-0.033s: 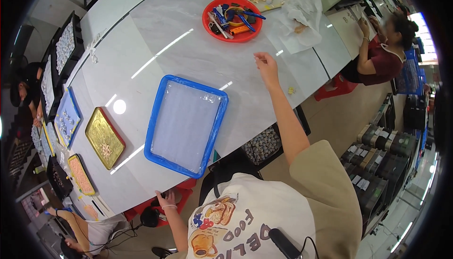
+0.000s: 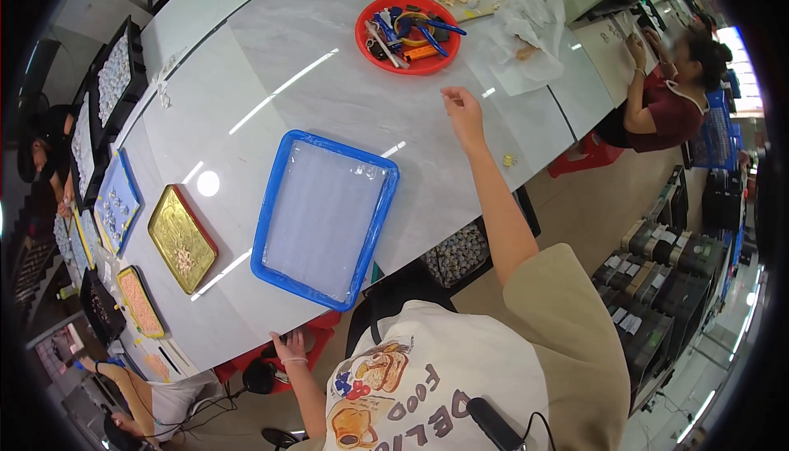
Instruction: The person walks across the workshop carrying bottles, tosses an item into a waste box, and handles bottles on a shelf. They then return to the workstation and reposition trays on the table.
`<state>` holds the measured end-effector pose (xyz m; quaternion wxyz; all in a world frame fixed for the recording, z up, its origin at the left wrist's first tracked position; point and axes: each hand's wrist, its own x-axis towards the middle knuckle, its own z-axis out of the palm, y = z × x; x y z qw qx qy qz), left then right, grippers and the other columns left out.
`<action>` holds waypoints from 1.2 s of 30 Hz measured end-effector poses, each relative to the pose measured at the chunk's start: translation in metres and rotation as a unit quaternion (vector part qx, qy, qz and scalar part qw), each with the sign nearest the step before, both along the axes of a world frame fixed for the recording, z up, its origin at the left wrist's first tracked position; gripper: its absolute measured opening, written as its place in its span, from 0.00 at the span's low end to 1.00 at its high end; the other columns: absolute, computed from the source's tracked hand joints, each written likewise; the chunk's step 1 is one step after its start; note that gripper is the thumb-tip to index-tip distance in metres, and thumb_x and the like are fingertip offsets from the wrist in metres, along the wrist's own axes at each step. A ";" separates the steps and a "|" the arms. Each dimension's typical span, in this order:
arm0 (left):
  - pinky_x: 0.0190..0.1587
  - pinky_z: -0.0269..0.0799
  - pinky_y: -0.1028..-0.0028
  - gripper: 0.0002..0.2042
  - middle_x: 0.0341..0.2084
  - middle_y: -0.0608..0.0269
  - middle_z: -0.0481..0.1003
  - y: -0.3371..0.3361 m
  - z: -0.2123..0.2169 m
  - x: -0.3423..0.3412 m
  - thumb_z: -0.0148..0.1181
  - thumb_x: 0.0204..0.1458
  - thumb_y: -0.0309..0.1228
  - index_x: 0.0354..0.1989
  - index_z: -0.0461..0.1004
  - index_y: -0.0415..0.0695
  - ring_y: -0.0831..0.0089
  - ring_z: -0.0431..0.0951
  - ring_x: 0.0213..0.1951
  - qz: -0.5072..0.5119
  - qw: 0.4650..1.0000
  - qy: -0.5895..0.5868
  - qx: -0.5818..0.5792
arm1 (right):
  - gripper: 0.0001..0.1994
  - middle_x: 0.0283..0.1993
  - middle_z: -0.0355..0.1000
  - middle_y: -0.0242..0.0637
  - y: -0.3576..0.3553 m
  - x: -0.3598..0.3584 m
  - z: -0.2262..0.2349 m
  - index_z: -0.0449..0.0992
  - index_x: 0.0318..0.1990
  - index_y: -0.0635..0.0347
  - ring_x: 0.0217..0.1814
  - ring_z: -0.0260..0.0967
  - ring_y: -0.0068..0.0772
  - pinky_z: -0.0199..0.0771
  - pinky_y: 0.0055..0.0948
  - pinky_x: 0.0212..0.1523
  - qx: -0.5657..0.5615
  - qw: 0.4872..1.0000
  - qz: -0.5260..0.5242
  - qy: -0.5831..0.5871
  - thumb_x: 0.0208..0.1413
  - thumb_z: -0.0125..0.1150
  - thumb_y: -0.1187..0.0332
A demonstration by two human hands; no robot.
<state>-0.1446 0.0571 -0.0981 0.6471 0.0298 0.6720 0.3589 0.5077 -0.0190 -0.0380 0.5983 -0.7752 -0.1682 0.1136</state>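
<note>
My right hand [image 2: 464, 115] reaches over the grey-white table, palm side hidden, with its fingers loosely bent and nothing visible in them. It is nearest to a red round basin [image 2: 366, 48] holding blue-handled pliers [image 2: 426, 38], an orange-handled tool [image 2: 421, 53] and other small tools. At the table's front edge my left hand [image 2: 289, 347] has its fingers apart and holds nothing I can see. Between my hands lies a shallow blue tray [image 2: 274, 204] with a clear, plastic-like lining [image 2: 325, 208].
A gold tray [image 2: 182, 229] with small pale pieces lies to the left, near a yellow-rimmed tray [image 2: 141, 303] and a blue tray [image 2: 119, 204]. Crumpled white plastic [image 2: 526, 48] lies right of the basin. Another person [image 2: 666, 97] sits at the far right; black crates [image 2: 649, 303] stand below.
</note>
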 end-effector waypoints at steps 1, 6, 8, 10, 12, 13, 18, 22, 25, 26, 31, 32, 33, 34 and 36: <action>0.55 0.58 0.60 0.37 0.56 0.54 0.54 -0.001 -0.001 0.002 0.55 0.46 0.52 0.58 0.51 0.40 0.59 0.57 0.56 0.005 1.000 0.002 -0.002 | 0.09 0.31 0.69 0.33 0.010 0.007 -0.002 0.72 0.37 0.62 0.31 0.64 0.22 0.64 0.22 0.32 -0.002 1.000 0.005 0.002 0.47 0.52 0.75; 0.58 0.55 0.60 0.31 0.52 0.56 0.59 0.001 0.003 0.015 0.48 0.50 0.53 0.54 0.55 0.41 0.59 0.58 0.55 -0.016 0.998 0.054 -0.002 | 0.13 0.40 0.67 0.39 0.054 0.043 0.003 0.72 0.39 0.59 0.41 0.65 0.37 0.64 0.31 0.43 -0.141 0.978 -0.005 -0.151 0.43 0.56 0.74; 0.58 0.55 0.60 0.31 0.52 0.56 0.59 0.002 0.001 0.012 0.47 0.50 0.53 0.54 0.55 0.41 0.60 0.58 0.56 -0.028 0.998 0.053 -0.012 | 0.15 0.42 0.67 0.38 0.071 0.067 0.004 0.71 0.41 0.57 0.44 0.63 0.39 0.62 0.34 0.46 -0.171 0.953 -0.025 -0.248 0.42 0.58 0.72; 0.58 0.54 0.60 0.32 0.52 0.57 0.59 0.002 -0.003 0.010 0.47 0.50 0.54 0.55 0.55 0.41 0.60 0.57 0.56 -0.044 0.997 0.052 -0.024 | 0.17 0.43 0.66 0.38 0.084 0.091 0.002 0.70 0.43 0.56 0.47 0.61 0.41 0.59 0.36 0.49 -0.202 0.916 -0.048 -0.342 0.41 0.59 0.71; 0.59 0.52 0.60 0.33 0.53 0.57 0.59 0.001 -0.006 0.008 0.45 0.50 0.56 0.55 0.55 0.42 0.60 0.57 0.56 -0.046 0.995 0.082 -0.040 | 0.22 0.46 0.65 0.38 0.099 0.107 0.002 0.67 0.46 0.53 0.52 0.59 0.42 0.55 0.41 0.53 -0.289 0.862 -0.053 -0.414 0.40 0.62 0.66; 0.59 0.52 0.60 0.33 0.53 0.57 0.59 0.000 -0.007 0.007 0.45 0.50 0.56 0.55 0.55 0.42 0.60 0.57 0.56 -0.046 0.995 0.082 -0.041 | 0.22 0.46 0.65 0.38 0.101 0.112 0.002 0.67 0.46 0.53 0.52 0.59 0.42 0.55 0.41 0.53 -0.290 0.861 -0.052 -0.414 0.40 0.62 0.66; 0.59 0.48 0.60 0.35 0.56 0.58 0.56 -0.002 -0.004 0.003 0.41 0.51 0.57 0.58 0.51 0.42 0.61 0.55 0.59 -0.072 0.993 0.084 -0.034 | 0.25 0.44 0.68 0.40 0.107 0.122 0.030 0.67 0.48 0.53 0.51 0.63 0.44 0.58 0.42 0.52 -0.477 0.817 0.082 -0.315 0.38 0.64 0.62; 0.59 0.48 0.61 0.35 0.57 0.58 0.55 0.002 -0.002 0.005 0.37 0.52 0.58 0.59 0.50 0.43 0.60 0.53 0.59 -0.111 0.987 0.096 -0.062 | 0.23 0.38 0.71 0.42 0.101 0.141 0.039 0.69 0.46 0.55 0.44 0.68 0.46 0.67 0.39 0.43 -0.475 0.830 0.134 -0.259 0.39 0.62 0.62; 0.57 0.56 0.59 0.30 0.56 0.55 0.56 0.002 -0.007 0.001 0.34 0.55 0.54 0.58 0.52 0.44 0.57 0.58 0.57 -0.088 0.985 0.129 -0.070 | 0.20 0.35 0.73 0.44 0.100 0.154 0.038 0.70 0.44 0.56 0.38 0.70 0.47 0.71 0.37 0.37 -0.409 0.860 0.103 -0.287 0.41 0.59 0.63; 0.57 0.56 0.58 0.30 0.56 0.55 0.56 0.003 -0.009 -0.001 0.33 0.55 0.54 0.59 0.51 0.44 0.57 0.58 0.57 -0.091 0.985 0.124 -0.083 | 0.18 0.34 0.73 0.44 0.101 0.161 0.038 0.70 0.44 0.59 0.35 0.71 0.43 0.71 0.35 0.35 -0.370 0.893 0.073 -0.247 0.44 0.56 0.64; 0.56 0.57 0.55 0.30 0.57 0.56 0.55 0.004 -0.007 0.006 0.32 0.55 0.54 0.59 0.50 0.44 0.56 0.57 0.57 -0.060 0.993 0.065 -0.072 | 0.13 0.31 0.73 0.39 0.107 0.172 0.033 0.69 0.44 0.66 0.27 0.72 0.28 0.71 0.25 0.27 -0.047 0.992 0.053 0.106 0.53 0.46 0.70; 0.55 0.58 0.54 0.30 0.57 0.56 0.55 0.004 -0.006 0.007 0.32 0.55 0.54 0.59 0.50 0.44 0.56 0.57 0.57 -0.056 0.993 0.070 -0.078 | 0.13 0.29 0.72 0.36 0.107 0.175 0.032 0.69 0.44 0.68 0.26 0.70 0.23 0.70 0.22 0.25 -0.082 0.983 0.096 0.131 0.54 0.43 0.72; 0.55 0.58 0.53 0.30 0.57 0.56 0.55 0.005 -0.005 0.009 0.32 0.56 0.53 0.59 0.50 0.44 0.56 0.56 0.57 -0.052 0.992 0.075 -0.084 | 0.13 0.27 0.71 0.34 0.108 0.178 0.031 0.68 0.44 0.70 0.24 0.69 0.18 0.69 0.20 0.22 -0.116 0.971 0.138 0.155 0.55 0.40 0.74; 0.55 0.58 0.53 0.30 0.57 0.56 0.55 0.006 -0.005 0.011 0.32 0.56 0.53 0.59 0.50 0.44 0.56 0.56 0.57 -0.051 0.992 0.074 -0.084 | 0.13 0.27 0.71 0.34 0.110 0.179 0.030 0.68 0.44 0.70 0.24 0.69 0.18 0.69 0.20 0.22 -0.116 0.971 0.138 0.154 0.55 0.40 0.74; 0.54 0.60 0.53 0.30 0.57 0.56 0.56 0.003 -0.007 0.006 0.32 0.55 0.54 0.59 0.51 0.45 0.56 0.58 0.56 -0.058 0.992 0.086 -0.075 | 0.14 0.30 0.71 0.39 0.111 0.174 0.032 0.68 0.46 0.68 0.28 0.70 0.28 0.71 0.26 0.30 -0.179 0.969 0.127 0.109 0.53 0.44 0.73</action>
